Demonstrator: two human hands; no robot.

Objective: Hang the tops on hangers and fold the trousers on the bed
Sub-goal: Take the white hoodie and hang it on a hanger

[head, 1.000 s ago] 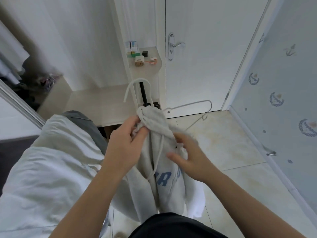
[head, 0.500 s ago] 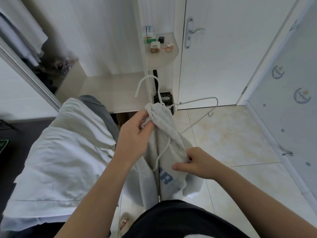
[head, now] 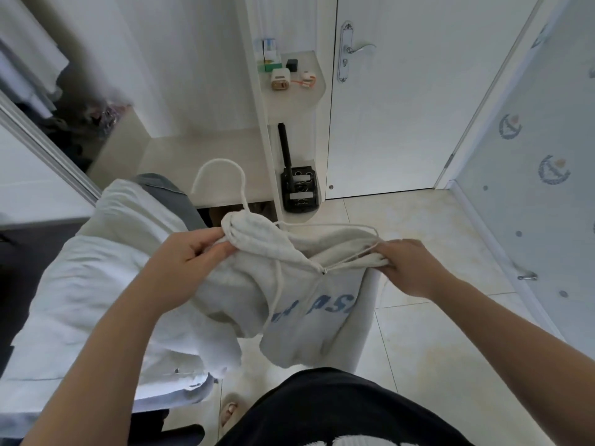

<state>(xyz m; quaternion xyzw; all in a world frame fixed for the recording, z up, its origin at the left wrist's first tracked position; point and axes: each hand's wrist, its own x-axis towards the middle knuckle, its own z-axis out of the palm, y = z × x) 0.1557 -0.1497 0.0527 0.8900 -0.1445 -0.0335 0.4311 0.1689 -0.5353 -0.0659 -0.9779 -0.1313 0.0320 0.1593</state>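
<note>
A pale grey hoodie (head: 309, 304) with blue lettering on the chest is held up in front of the person, over the tiled floor (head: 444, 323) and just beside the bed (head: 74, 304), its lower part hanging down toward the person's black clothing (head: 338, 410). The left hand (head: 190, 262) has its fingers curled tight round the bunched neck and hood of the hoodie, right below the point where the hook of a white hanger (head: 222, 175) rises out of the cloth. The right hand (head: 409, 268) grips the other shoulder of the hoodie, fingers folded under the fabric. One thin arm of the hanger shows above the cloth and runs across toward that hand. How much of the hanger sits inside the garment cannot be told. A white drawstring (head: 277, 294) dangles down the front. The bed is covered by a rumpled white duvet, and a grey garment (head: 167, 191) lies at its far end. Beyond are a white door (head: 402, 123) with a metal handle (head: 359, 49), a small corner shelf (head: 309, 91) carrying a few small items, and a frosted glass panel (head: 547, 204) on the right.
</note>
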